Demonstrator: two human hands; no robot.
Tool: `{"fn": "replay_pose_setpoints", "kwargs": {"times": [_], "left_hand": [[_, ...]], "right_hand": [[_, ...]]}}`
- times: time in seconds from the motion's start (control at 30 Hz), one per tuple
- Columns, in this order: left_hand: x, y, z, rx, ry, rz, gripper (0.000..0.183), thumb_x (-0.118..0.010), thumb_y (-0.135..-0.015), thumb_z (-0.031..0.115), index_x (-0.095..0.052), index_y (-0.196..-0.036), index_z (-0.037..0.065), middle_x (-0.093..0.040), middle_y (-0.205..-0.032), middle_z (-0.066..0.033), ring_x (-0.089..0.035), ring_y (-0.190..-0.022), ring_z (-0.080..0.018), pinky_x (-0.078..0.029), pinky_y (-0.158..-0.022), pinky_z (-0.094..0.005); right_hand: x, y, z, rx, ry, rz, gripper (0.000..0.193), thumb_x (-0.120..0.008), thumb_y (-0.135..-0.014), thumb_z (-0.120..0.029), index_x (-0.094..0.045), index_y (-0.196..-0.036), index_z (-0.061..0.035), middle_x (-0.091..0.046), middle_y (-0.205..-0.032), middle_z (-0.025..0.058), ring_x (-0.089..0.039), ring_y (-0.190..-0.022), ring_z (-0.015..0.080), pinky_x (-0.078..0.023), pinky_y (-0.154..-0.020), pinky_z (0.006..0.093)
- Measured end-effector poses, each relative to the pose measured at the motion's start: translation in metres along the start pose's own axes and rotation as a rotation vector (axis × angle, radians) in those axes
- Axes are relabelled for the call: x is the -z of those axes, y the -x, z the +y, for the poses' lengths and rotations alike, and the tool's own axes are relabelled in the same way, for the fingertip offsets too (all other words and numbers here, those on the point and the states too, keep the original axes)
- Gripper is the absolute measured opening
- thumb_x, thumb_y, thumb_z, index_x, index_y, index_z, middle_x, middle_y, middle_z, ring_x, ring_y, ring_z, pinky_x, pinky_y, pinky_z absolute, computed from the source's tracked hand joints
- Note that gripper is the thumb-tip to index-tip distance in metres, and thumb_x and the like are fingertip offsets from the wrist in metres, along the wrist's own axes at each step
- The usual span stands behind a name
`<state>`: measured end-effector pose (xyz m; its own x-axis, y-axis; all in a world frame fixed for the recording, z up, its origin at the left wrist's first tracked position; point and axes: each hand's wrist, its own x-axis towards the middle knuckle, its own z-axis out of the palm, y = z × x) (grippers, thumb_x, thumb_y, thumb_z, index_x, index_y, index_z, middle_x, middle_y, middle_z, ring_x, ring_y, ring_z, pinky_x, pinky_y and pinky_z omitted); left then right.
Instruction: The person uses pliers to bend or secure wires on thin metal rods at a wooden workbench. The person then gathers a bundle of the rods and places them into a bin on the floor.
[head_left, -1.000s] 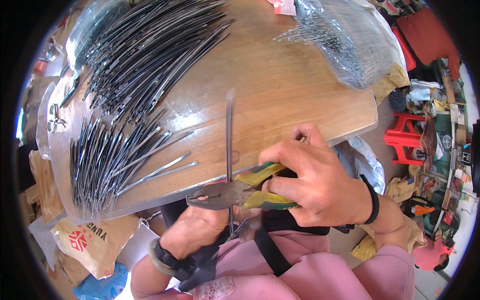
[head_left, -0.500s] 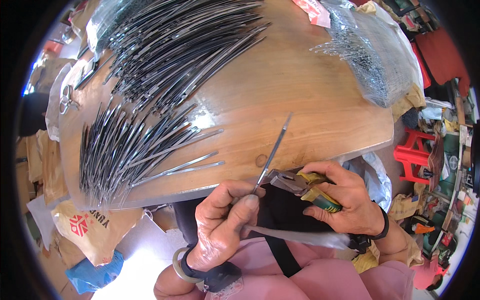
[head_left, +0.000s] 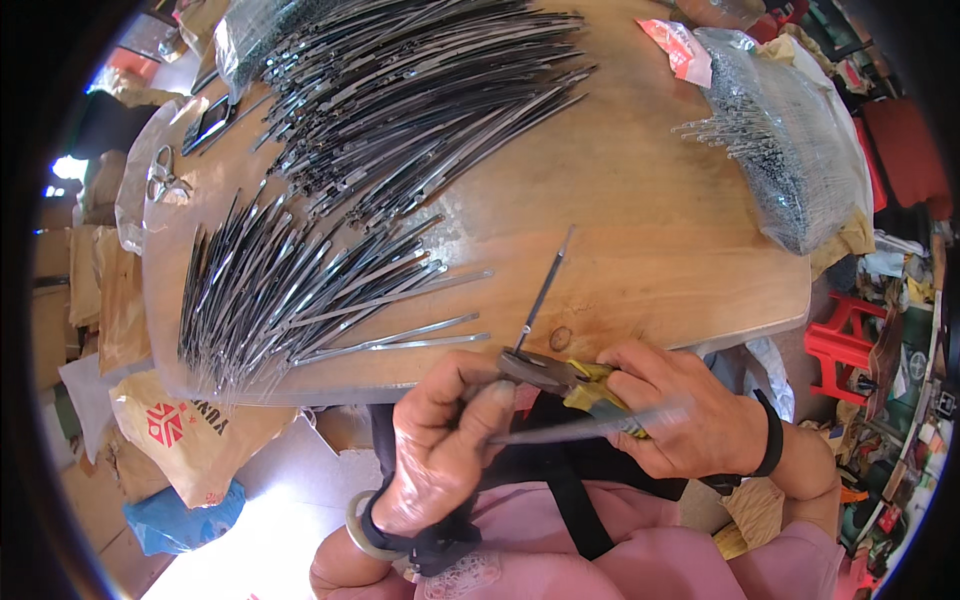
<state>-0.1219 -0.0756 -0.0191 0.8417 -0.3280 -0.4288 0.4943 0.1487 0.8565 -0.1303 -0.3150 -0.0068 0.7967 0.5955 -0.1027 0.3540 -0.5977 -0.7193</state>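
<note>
My left hand (head_left: 440,440) is closed, thumb and fingers pinching a thin dark metal strip (head_left: 545,290) that points up and away over the table's near edge. A blurred pale strip end (head_left: 590,425) sticks out to the right from the same hand; whether it belongs to the same piece I cannot tell. My right hand (head_left: 690,415) is wrapped round the yellow and green handles of a pair of pliers (head_left: 540,372). The pliers' jaws meet the strip just above my left fingertips.
On the wooden table (head_left: 660,220) lie a large pile of dark metal strips (head_left: 400,110) and a smaller pile (head_left: 300,290) nearer me. Scissors (head_left: 165,178) rest at the left. A plastic bag of wire pieces (head_left: 780,140) lies at the right. A red stool (head_left: 845,345) stands beyond the table.
The pliers have moved left, and their jaws have come onto the strip by my left fingers. The table and piles have shifted slightly right in the view.
</note>
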Motion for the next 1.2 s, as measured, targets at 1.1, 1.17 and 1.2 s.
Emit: {"fn": "replay_pose_setpoints", "kwargs": {"times": [1.1, 1.17, 1.2], "left_hand": [[0.044, -0.114, 0.064, -0.666, -1.447, 0.284, 0.008, -0.067, -0.077, 0.0, -0.06, -0.081, -0.002, -0.053, -0.084, -0.0151, -0.053, -0.084, -0.0352, -0.044, -0.073, -0.0432], [0.036, -0.113, 0.067, -0.68, -1.433, 0.28, 0.007, -0.065, -0.078, -0.002, -0.061, -0.084, -0.002, -0.055, -0.082, -0.0148, -0.056, -0.078, -0.0334, -0.046, -0.07, -0.0397], [0.037, -0.113, 0.07, -0.677, -1.414, 0.28, 0.007, -0.064, -0.079, -0.002, -0.062, -0.086, -0.003, -0.057, -0.081, -0.0148, -0.058, -0.076, -0.032, -0.046, -0.069, -0.0378]], "right_hand": [[0.108, 0.025, 0.053, -0.126, 0.162, 0.905, 0.01, -0.069, -0.078, -0.003, -0.069, -0.087, 0.0025, -0.062, -0.089, 0.0127, -0.063, -0.077, 0.0233, -0.05, -0.071, 0.0336], [0.107, 0.014, 0.065, -0.095, 0.353, 0.823, 0.015, -0.068, -0.073, 0.002, -0.066, -0.088, 0.0027, -0.062, -0.095, 0.0149, -0.064, -0.082, 0.0283, -0.051, -0.073, 0.037], [0.109, 0.009, 0.073, -0.07, 0.429, 0.773, 0.017, -0.069, -0.072, 0.002, -0.065, -0.089, 0.0034, -0.061, -0.1, 0.0166, -0.064, -0.085, 0.0301, -0.051, -0.076, 0.0374]]}}
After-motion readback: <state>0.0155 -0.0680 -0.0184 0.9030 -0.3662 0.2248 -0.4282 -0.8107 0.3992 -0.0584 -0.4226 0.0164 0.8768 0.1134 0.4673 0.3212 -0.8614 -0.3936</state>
